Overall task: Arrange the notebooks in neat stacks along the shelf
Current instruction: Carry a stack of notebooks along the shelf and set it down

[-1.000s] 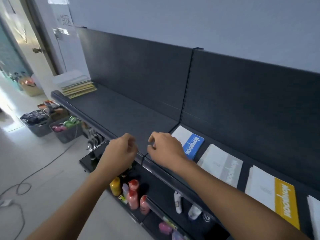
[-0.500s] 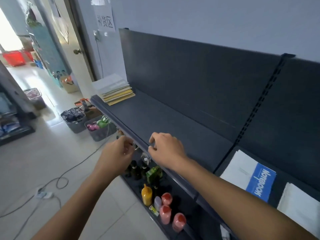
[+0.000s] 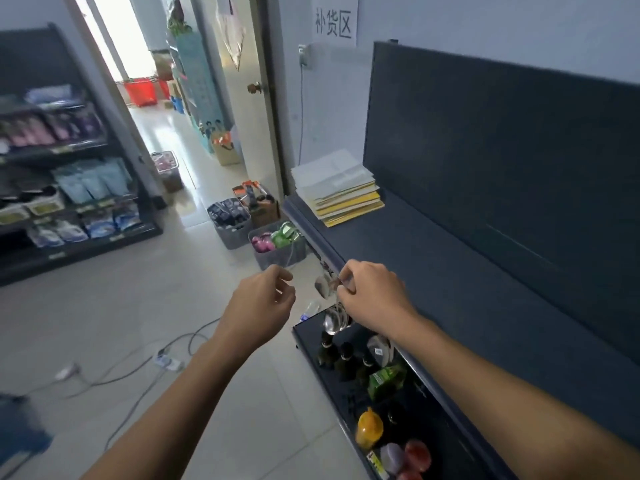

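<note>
A pile of white and yellow notebooks lies at the far left end of the dark shelf. Its edges are uneven. My left hand hovers over the floor in front of the shelf's front edge, fingers loosely curled and holding nothing. My right hand is at the shelf's front rail, fingers curled, also holding nothing. Both hands are well short of the pile. The long stretch of shelf between my right hand and the pile is bare.
Below the shelf a lower tier holds bottles and small packets. Grey bins and a box of goods stand on the floor by the shelf's left end. Cables trail across the tiles. Another stocked rack stands far left, beside an open doorway.
My view has swung left along the shelf: the laid-out notebooks on the right have left the frame and the pile at the far end is closer. Both hands stay empty.
</note>
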Action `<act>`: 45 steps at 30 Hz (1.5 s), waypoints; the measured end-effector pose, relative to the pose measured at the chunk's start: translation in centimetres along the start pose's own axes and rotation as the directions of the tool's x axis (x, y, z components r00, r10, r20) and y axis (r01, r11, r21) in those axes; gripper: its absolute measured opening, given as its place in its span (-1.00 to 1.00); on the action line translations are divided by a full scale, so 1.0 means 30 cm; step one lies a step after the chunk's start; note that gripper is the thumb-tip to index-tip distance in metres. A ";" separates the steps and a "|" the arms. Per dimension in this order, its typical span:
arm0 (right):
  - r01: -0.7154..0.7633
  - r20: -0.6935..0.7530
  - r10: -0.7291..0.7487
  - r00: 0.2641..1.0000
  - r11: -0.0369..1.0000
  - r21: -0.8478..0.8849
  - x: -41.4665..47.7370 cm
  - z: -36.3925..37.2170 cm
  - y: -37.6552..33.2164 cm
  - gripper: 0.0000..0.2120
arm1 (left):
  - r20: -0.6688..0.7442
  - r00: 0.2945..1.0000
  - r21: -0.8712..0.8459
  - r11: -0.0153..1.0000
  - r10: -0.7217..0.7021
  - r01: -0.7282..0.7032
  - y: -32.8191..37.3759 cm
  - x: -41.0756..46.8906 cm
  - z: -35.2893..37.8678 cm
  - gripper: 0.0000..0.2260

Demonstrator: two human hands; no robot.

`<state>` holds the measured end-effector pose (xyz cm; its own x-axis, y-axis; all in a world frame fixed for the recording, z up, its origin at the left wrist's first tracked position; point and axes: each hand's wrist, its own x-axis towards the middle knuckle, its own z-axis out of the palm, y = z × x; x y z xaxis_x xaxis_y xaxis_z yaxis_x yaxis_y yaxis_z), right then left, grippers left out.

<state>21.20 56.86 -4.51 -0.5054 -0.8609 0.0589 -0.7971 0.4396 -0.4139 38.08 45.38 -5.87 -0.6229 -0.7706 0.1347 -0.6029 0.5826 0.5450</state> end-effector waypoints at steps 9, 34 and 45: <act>-0.064 -0.046 0.064 0.997 0.998 -0.008 0.402 0.147 -0.228 -0.84 | 0.032 0.995 0.010 0.996 0.090 -0.091 -0.308 0.390 -0.124 -0.80; -0.441 -0.216 0.458 0.862 0.889 0.125 1.020 0.231 -0.223 -0.82 | 0.264 0.848 -0.053 0.885 0.460 -0.463 -0.461 1.240 -0.085 -0.81; -0.589 -0.263 0.627 0.733 0.779 0.215 1.142 0.209 -0.102 -0.82 | 0.244 0.738 -0.137 0.776 0.629 -0.616 -0.314 1.547 0.031 -0.86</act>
<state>8.41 24.42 -6.91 -0.9575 -0.2876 0.0227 -0.2517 0.7944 -0.5528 14.38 4.37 -5.53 -0.9608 -0.1392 0.2399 -0.0160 0.8913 0.4532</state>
